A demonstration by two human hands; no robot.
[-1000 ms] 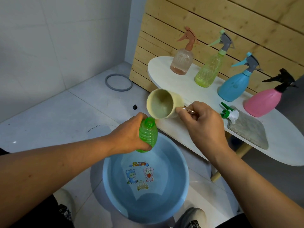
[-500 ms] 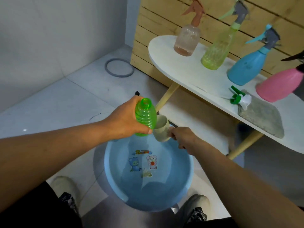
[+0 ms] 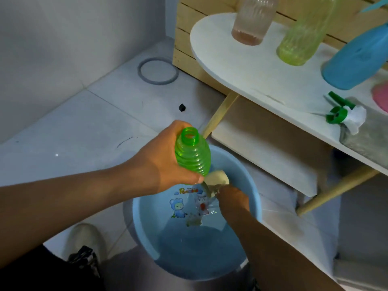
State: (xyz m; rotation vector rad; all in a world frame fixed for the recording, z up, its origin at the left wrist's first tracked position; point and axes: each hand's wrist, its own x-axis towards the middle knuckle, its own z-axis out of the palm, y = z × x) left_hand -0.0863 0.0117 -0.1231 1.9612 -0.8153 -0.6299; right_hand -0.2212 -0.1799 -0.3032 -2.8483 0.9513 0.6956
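Note:
My left hand [image 3: 161, 162] grips a ribbed green bottle [image 3: 192, 153] with no cap, held upright above the far rim of a blue basin [image 3: 255, 192] on the floor. My right hand [image 3: 233, 198] is down inside the basin and holds a cream cup [image 3: 216, 178] by its handle, tipped into the water, which ripples around it. The cup sits just below the bottle's base. A green and white spray head [image 3: 344, 115] lies on the white table [image 3: 241, 66].
Pink [image 3: 252, 19], yellow-green [image 3: 302, 34] and blue [image 3: 357, 57] spray bottles stand on the table, with a grey cloth [image 3: 369, 139] at its right. A wooden table leg [image 3: 220, 114] slants behind the bottle. A grey ring [image 3: 158, 70] lies on the tiles. My shoes flank the basin.
My right hand has brought the cup down from table height into the basin's water. The left hand keeps the green bottle over the basin. The view has tilted downward.

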